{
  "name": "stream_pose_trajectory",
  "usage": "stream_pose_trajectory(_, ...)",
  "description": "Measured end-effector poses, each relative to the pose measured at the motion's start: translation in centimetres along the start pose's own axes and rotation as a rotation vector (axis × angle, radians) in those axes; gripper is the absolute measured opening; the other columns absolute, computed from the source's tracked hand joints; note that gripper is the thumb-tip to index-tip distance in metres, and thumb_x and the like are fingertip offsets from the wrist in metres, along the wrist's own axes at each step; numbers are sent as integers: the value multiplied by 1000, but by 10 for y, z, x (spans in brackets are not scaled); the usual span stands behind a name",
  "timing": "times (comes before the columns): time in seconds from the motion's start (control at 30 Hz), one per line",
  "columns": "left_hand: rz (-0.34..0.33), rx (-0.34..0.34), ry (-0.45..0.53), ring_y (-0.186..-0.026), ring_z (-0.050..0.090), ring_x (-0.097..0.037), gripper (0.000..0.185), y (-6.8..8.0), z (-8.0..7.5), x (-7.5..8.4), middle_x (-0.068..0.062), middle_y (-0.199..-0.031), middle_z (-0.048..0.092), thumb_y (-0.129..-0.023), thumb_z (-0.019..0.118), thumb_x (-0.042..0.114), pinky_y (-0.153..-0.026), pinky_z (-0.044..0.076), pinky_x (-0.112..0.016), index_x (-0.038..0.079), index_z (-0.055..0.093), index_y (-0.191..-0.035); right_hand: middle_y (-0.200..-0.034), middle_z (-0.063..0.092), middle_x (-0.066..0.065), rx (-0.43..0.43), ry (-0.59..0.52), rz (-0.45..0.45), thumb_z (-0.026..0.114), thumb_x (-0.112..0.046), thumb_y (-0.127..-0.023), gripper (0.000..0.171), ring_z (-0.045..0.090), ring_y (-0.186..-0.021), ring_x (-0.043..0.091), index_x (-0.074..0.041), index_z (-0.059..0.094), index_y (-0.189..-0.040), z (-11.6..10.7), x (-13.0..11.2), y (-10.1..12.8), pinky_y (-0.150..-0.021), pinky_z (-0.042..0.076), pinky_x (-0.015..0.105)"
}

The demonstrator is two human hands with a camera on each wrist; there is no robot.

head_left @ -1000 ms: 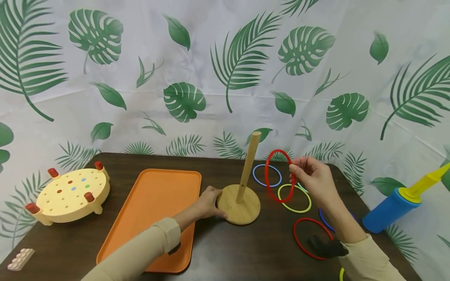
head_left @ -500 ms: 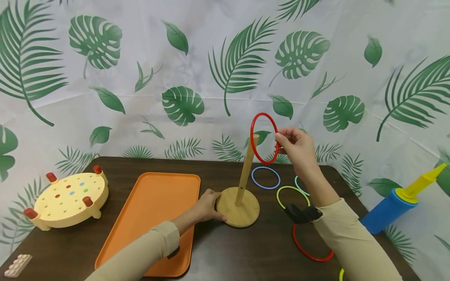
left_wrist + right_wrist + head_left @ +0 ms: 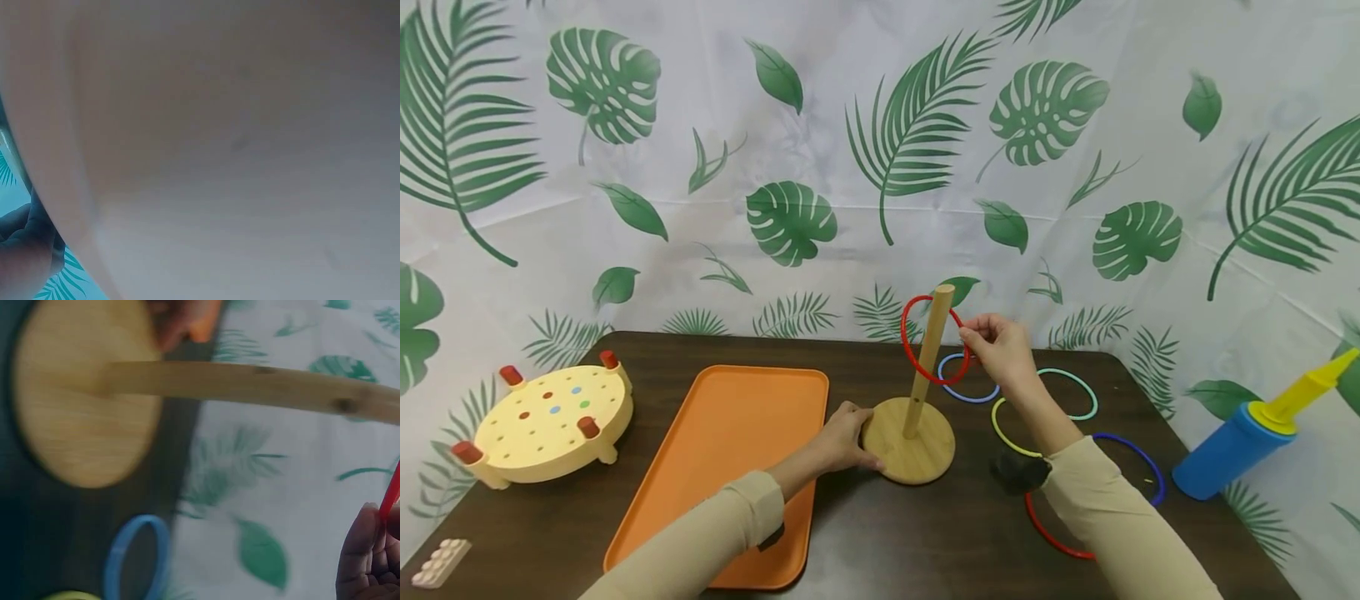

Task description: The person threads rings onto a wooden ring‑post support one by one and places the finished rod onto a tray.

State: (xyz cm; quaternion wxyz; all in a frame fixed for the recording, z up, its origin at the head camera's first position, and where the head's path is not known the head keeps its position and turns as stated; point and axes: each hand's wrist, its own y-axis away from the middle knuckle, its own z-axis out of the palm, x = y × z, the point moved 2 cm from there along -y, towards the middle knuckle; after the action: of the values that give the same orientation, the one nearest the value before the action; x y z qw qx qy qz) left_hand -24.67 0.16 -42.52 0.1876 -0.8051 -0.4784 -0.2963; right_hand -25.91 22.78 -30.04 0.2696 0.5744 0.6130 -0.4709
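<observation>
The right hand [image 3: 997,350] is raised above the dark table [image 3: 880,533], its thumb and forefinger pressed together on the rim of a red ring [image 3: 925,337]. The ring hangs out to the left of those fingertips, tilted, and encircles the top part of the wooden peg [image 3: 929,360], whose tip pokes up through it. In the right wrist view only the fingertips [image 3: 369,562] show at the lower right corner, with a sliver of the red ring [image 3: 390,494] just above them; the peg [image 3: 250,384] runs across the frame beyond them to the round wooden base [image 3: 81,406].

The left hand [image 3: 842,435] rests on the table with its fingers curled against the left edge of the base [image 3: 910,450], touching it. The left wrist view is filled by a blurred pale surface, so it does not show how the fingers lie.

Below and to the right of the right hand's fingers, flat on the table, lie a light blue ring [image 3: 967,397], a yellow-green ring [image 3: 1000,421], a mint ring [image 3: 1078,392], a dark blue ring [image 3: 1142,458] and another red ring [image 3: 1045,533], partly under the right forearm. An orange tray [image 3: 722,467] lies just left of the left hand. Further left stand a cream peg board [image 3: 546,421] and a small pale brick [image 3: 437,562]. A blue and yellow hand pump [image 3: 1247,442] lies at the far right.
</observation>
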Motion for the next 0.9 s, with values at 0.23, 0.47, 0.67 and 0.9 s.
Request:
stream_pose_trajectory(0.23, 17, -3, -1, -105, 48, -29, 82, -1, 0, -1, -19, -115, 48, -64, 88, 22, -90, 43, -42, -9, 49, -130, -73, 67, 10, -37, 228, 90, 65, -9, -87, 12, 61, -56, 11, 1, 66, -91, 22, 56, 19, -53, 53, 25)
stream_pose_trajectory(0.47, 4, 1, 5, -105, 48, -30, 83, -2, -1, -1, -18, -115, 48, -64, 88, 22, -92, 43, -43, -7, 49, -131, -64, 64, 6, -64, 333, 42, 68, -5, -82, 5, 52, -48, 6, 0, 68, -81, 44, 83, 34, -46, 44, 23)
stream_pose_trajectory(0.67, 11, 0, -1, -107, 48, -30, 81, -1, -1, -1, -18, -115, 49, -64, 88, 23, -93, 43, -43, -6, 50, -130, -60, 59, 1, -80, 411, 19, 69, -4, -79, 4, 46, -50, 8, -3, 68, -76, 55, 91, 39, -47, 38, 23)
stream_pose_trajectory(0.9, 10, 5, -16, -108, 48, -31, 82, -1, -1, -1, -20, -117, 48, -63, 88, 23, -95, 42, -43, -9, 50, -129, -59, 59, 0, -80, 461, 34, 71, -5, -78, 5, 47, -50, 8, -4, 68, -74, 59, 97, 40, -46, 37, 23)
